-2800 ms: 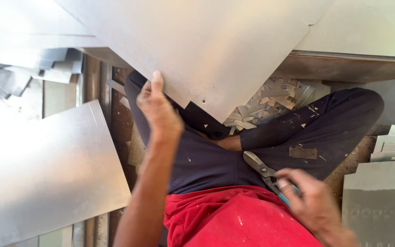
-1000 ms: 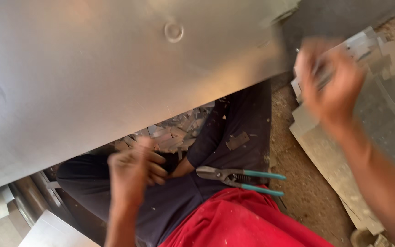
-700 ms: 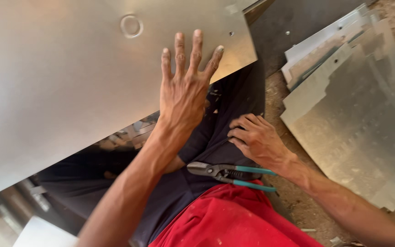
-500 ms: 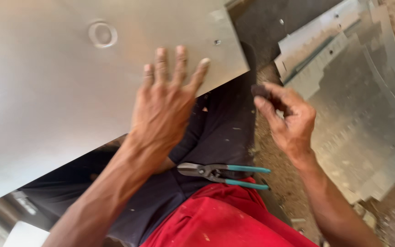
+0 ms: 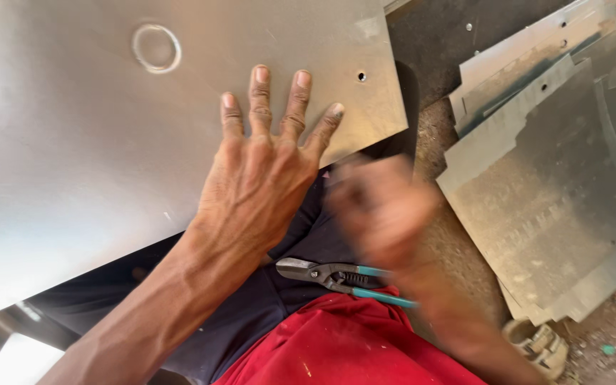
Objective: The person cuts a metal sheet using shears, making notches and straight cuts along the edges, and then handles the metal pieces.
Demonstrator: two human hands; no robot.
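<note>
My left hand (image 5: 262, 171) lies flat on a large grey metal sheet (image 5: 94, 135), fingers spread, near the sheet's lower right edge. The sheet bears a drawn ring (image 5: 156, 48) and a small punched hole (image 5: 361, 75) by its corner. My right hand (image 5: 383, 214) is blurred by motion just below that corner, over my dark trousers; whether it holds anything cannot be made out. Tin snips with teal handles (image 5: 344, 276) rest on my lap, beside the right wrist, with neither hand on them.
Several cut metal sheets (image 5: 550, 185) lie stacked on the dirt floor at the right. A sandalled foot (image 5: 540, 342) shows at the lower right. My red shirt (image 5: 351, 349) fills the bottom middle.
The sheet was swung across my lap and my left hand pressed flat onto it. The snips were laid on my lap. My right hand has moved left, from the stacked sheets toward the sheet's corner.
</note>
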